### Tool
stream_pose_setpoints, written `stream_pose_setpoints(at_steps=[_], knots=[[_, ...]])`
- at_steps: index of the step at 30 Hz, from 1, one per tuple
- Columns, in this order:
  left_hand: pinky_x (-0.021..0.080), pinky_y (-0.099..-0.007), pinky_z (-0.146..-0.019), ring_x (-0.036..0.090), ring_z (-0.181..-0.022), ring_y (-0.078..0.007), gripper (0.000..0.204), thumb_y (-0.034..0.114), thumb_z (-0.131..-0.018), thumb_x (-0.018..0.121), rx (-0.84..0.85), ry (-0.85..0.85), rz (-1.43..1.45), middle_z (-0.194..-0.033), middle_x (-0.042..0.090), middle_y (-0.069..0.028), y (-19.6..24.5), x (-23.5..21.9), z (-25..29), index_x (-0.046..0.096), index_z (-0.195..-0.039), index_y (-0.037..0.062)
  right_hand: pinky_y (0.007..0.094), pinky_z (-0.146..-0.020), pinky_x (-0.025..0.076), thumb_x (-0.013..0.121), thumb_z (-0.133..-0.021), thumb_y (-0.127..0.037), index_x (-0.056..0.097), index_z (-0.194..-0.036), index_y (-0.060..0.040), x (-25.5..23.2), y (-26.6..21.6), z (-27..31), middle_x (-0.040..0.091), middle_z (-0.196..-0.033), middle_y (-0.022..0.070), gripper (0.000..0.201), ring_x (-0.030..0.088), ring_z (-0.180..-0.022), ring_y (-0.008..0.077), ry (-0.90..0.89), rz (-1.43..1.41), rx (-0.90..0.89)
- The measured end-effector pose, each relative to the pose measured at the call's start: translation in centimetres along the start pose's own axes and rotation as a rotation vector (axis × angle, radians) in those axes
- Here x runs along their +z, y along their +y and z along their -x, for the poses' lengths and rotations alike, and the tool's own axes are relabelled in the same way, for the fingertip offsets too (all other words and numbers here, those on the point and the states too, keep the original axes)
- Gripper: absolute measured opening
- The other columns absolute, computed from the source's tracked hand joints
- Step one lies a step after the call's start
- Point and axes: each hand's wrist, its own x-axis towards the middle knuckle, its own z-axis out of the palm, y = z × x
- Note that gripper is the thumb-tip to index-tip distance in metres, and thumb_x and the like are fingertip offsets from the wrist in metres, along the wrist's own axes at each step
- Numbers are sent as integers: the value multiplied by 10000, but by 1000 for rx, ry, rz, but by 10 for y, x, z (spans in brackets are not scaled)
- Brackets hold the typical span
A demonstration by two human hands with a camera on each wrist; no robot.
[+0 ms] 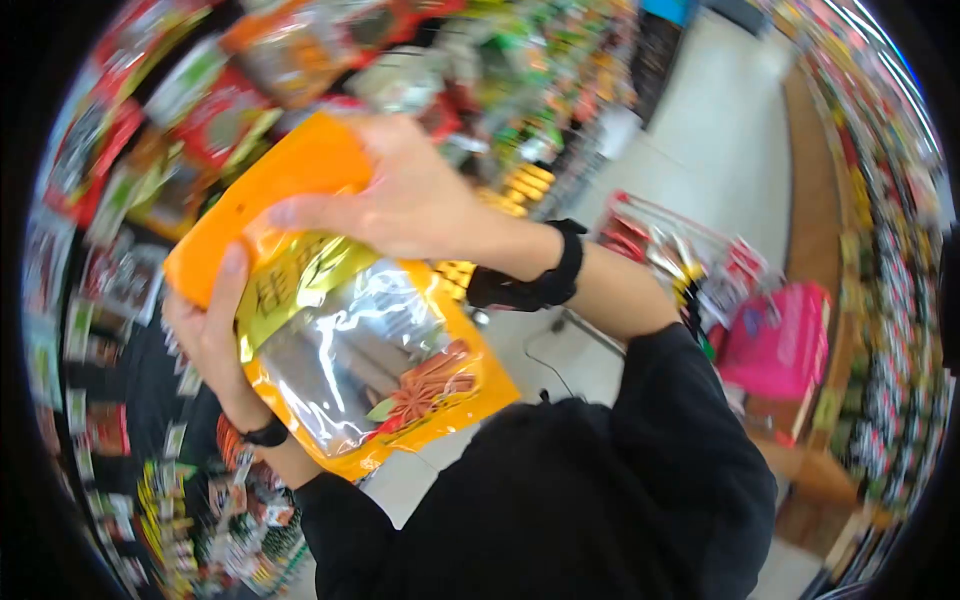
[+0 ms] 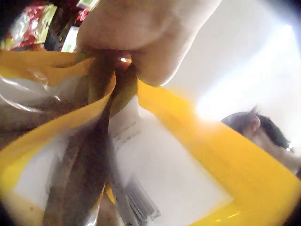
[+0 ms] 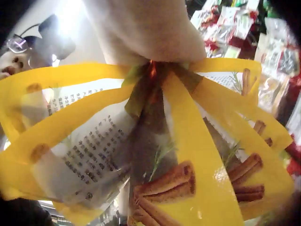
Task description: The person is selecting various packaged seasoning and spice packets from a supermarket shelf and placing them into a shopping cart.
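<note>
Both hands hold a glossy orange-yellow bag of cinnamon bark [image 1: 360, 350] in front of the body, tilted in the head view. It has a gold label, a clear window with brown sticks, and a printed star anise. My right hand [image 1: 415, 185] grips its top edge, thumb across the front. My left hand [image 1: 212, 340] pinches the left side near the top corner, thumb in front and other fingers behind. Several yellow edges of bags [image 3: 193, 136] fan out below the hand in the right wrist view. A white printed back panel [image 2: 164, 160] shows in the left wrist view.
Packets [image 1: 225, 115] hang in rows on a display at the left and ahead. A shopping cart [image 1: 660, 215] with goods and a pink bag [image 1: 780, 340] stands at the right. Beyond it runs a long stocked shelf [image 1: 885, 330] beside the pale floor aisle [image 1: 720, 120].
</note>
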Motion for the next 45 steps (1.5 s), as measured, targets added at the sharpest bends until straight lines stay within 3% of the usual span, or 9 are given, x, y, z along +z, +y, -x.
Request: stream_pose_setpoints(at_steps=[4,7,14,19,23,26,34,39,45], knots=[[445,-228,-734,593,-820,-84,214,111,-847,697,-74,-300,-4,-937,665,-65,-15,111,43,685,-1013,-25,260,-647,498,788,-771,-213,648,-926,6,-92,-15,109,689,-797,88,302,644,-714,100,205,278,90],[406,-361,-988,589,-1079,-225,201,37,-830,670,-169,-608,60,-1069,674,-121,-36,201,66,687,-1009,-54,264,-580,479,801,-755,-240,666,-859,-11,-157,-25,196,669,-720,90,285,633,-637,109,317,488,174],[394,-422,-1045,628,-1062,-268,184,75,-787,725,271,-1168,169,-1003,705,-105,-36,412,128,697,-946,-14,302,-566,494,754,-782,-173,669,-899,-12,-266,-96,357,663,-730,119,216,651,-615,246,438,892,447],[383,-431,-1063,648,-1018,-216,192,92,-793,724,324,-1246,363,-1013,706,-90,-54,534,205,704,-968,15,395,-557,497,671,-810,-153,655,-901,-42,-308,-142,431,641,-737,160,145,636,-659,330,372,1414,784],[422,-404,-998,589,-1118,-356,265,159,-792,739,159,-1266,475,-1044,695,-128,-76,610,274,701,-1025,39,435,-536,468,640,-814,-159,634,-872,-60,-349,-145,488,629,-721,144,114,620,-646,336,362,1587,896],[430,-397,-987,589,-1130,-307,247,147,-793,728,40,-1283,579,-1107,673,-130,-88,647,308,701,-1002,20,434,-555,474,634,-811,-146,642,-859,-63,-371,-130,531,632,-726,141,96,622,-657,334,382,1589,942],[461,-373,-915,567,-1097,-304,235,201,-788,730,197,-1183,407,-1100,632,-108,-158,661,330,722,-946,28,425,-581,489,555,-737,-28,630,-911,-100,-399,-63,563,642,-719,107,203,647,-674,294,285,1582,1028],[428,-403,-973,504,-1173,-353,262,218,-756,769,120,-1382,413,-1297,477,-191,-155,663,337,730,-962,61,407,-550,476,579,-735,-55,590,-902,-110,-388,-79,572,638,-701,93,176,650,-656,269,113,1598,1269],[342,-400,-1073,411,-1272,-396,489,266,-771,760,-5,-1632,370,-1378,366,-236,-167,664,358,601,-1210,121,387,-540,491,581,-745,-46,601,-949,-99,-381,-90,579,637,-705,77,211,651,-620,262,53,1603,1320]])
